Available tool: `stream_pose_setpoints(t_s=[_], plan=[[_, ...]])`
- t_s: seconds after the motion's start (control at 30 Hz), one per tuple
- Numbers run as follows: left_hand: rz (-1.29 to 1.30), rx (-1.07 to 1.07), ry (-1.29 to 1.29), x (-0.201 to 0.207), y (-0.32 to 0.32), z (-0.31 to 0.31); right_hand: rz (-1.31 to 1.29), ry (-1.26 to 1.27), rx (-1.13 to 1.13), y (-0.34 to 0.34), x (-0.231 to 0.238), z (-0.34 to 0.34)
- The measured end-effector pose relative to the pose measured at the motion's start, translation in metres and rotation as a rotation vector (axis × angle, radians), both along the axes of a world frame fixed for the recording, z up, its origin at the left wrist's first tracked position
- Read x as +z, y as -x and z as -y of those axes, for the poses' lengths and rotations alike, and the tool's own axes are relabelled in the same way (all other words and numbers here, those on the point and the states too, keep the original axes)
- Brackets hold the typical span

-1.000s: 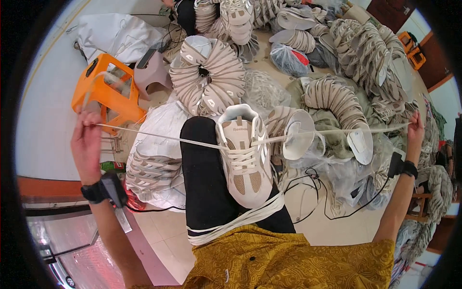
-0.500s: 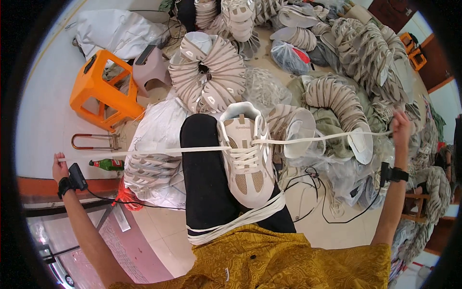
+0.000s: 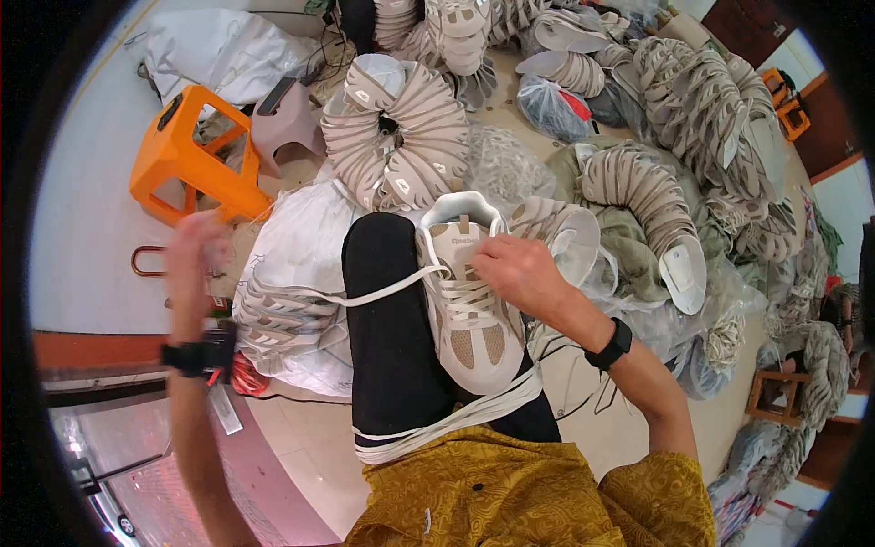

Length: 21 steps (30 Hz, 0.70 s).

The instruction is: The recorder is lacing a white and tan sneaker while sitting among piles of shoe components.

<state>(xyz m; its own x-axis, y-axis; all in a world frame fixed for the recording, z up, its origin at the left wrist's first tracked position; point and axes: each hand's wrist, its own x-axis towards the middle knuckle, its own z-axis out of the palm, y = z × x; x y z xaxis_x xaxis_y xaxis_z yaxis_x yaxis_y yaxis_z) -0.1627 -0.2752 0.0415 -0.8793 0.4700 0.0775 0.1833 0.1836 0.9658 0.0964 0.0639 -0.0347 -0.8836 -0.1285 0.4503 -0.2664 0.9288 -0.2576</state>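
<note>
A beige and white sneaker (image 3: 477, 355) rests on my lap against black trousers, toe toward me. Its white shoelace (image 3: 392, 292) is threaded through the eyelets, and one slack strand curves out leftward over my leg. My right hand (image 3: 519, 272) is closed at the sneaker's upper right eyelets, pinching the lace there; the fingers hide the exact grip. Off to the left, my left hand (image 3: 196, 260) is raised apart from the sneaker and smeared by motion, so its fingers do not show clearly. Several loose white laces (image 3: 456, 421) lie across my thighs.
Nested sneakers form a ring (image 3: 392, 137) ahead, and a curved row (image 3: 638, 187) lies at right. More stacked sneakers (image 3: 292, 314) sit on white sacking at left. An orange stool (image 3: 196, 155) and a grey stool (image 3: 284, 123) stand far left. Black cables cross the floor.
Both hands were spread wide, stretching the lace ends sideways. My right hand has come in to the sneaker, my left hand has moved inward and up, and the left strand has gone slack.
</note>
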Motion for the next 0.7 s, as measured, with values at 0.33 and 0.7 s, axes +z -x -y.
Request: stream_pose_setpoints(t_s=[0.33,0.7], plan=[[-0.802,-0.401,0.278,-0.052,-0.164,-0.200,0.080,-0.192,-0.112,-0.009,0.002,-0.001],[-1.016,-0.363,0.345,-0.070,-0.163,-0.192,0.126,0.183,0.112,0.007,-0.015,-0.016]])
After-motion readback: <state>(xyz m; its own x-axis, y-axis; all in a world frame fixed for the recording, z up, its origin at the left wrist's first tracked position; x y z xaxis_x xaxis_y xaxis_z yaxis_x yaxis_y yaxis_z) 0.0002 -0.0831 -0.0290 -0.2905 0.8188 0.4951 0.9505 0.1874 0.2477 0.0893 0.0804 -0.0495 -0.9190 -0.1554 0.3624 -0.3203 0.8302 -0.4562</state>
